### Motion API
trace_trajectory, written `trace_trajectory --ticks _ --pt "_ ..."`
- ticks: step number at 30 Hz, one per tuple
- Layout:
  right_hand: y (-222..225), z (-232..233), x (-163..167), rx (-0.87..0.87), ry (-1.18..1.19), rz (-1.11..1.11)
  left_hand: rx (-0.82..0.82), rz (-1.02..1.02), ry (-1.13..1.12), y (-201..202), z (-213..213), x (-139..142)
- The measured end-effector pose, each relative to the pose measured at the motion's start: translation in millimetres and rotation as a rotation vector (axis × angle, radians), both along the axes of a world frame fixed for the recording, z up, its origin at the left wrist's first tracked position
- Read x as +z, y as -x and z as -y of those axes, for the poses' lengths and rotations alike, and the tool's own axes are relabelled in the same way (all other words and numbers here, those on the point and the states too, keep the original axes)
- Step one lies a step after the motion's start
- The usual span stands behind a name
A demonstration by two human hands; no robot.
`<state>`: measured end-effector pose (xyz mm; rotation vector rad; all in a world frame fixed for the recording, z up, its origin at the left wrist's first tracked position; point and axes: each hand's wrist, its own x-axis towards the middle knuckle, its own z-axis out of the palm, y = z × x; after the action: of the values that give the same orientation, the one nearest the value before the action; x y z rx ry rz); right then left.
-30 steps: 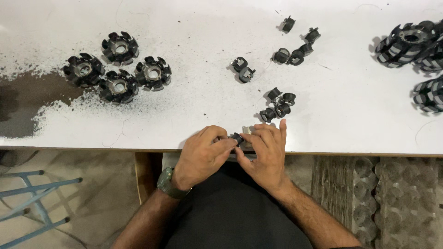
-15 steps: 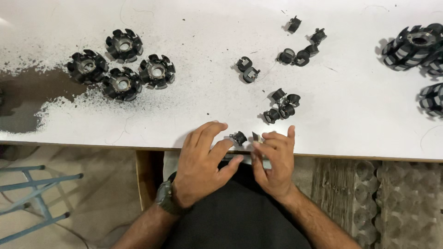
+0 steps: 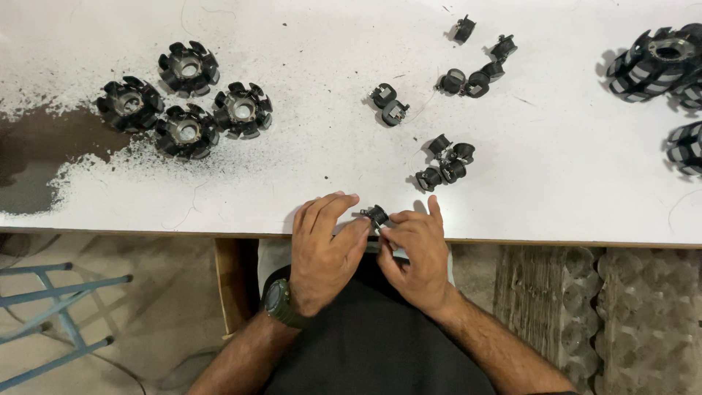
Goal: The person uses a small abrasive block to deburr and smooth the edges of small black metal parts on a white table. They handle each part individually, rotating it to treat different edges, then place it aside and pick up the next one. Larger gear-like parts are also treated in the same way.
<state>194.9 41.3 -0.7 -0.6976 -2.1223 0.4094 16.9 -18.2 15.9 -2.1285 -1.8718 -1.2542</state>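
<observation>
Assembly step, bottom centre: left hand (image 3: 322, 252) and right hand (image 3: 417, 252) fingers pinch a small black clip part (image 3: 376, 215) at the bench (image 3: 307, 168) edge; seating probably needs firmer alignment.

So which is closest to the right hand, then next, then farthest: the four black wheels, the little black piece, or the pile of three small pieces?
From the right hand:
1. Little black piece, at its fingertips.
2. Pile of three small pieces, just above.
3. Four black wheels, far up-left.
</observation>
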Motion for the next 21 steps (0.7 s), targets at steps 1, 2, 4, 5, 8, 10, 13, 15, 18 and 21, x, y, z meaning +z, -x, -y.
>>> trace_trajectory --ticks 1,2,4,5,8,10,13,15,18,21 --pt "0.7 0.6 0.6 0.000 0.006 -0.006 -0.008 -0.001 -0.014 1.1 0.9 -1.2" --pt "1.0 0.5 1.1 -0.005 0.010 -0.008 -0.022 -0.023 -0.018 1.7 0.7 -2.8" --pt "2.6 -0.1 1.5 -0.012 0.016 -0.014 -0.047 -0.070 -0.028 3.2 -1.3 -6.1" --pt "2.8 0.0 1.8 -0.006 0.020 -0.010 -0.054 -0.081 -0.037 4.0 -0.5 -7.2" --pt "1.8 -1.2 2.7 0.010 0.030 -0.003 -0.065 -0.105 -0.074 4.1 -0.6 -9.0" --pt "0.8 -1.7 3.1 0.024 0.034 -0.003 -0.055 -0.107 -0.113 2.5 -1.3 -8.5" --pt "1.3 -0.6 2.5 0.016 0.040 -0.016 -0.017 -0.064 -0.104 2.6 -5.2 -6.1" --pt "2.5 -0.7 1.3 0.007 0.036 -0.020 -0.005 0.039 -0.011 2.5 -4.7 -3.7" --pt "2.3 -0.7 -0.4 -0.001 0.041 -0.004 -0.005 0.116 0.095 3.1 -4.9 -1.9" --pt "1.1 -0.4 -2.7 0.005 0.005 -0.005 0.002 0.129 0.144 1.2 -5.3 -2.8"
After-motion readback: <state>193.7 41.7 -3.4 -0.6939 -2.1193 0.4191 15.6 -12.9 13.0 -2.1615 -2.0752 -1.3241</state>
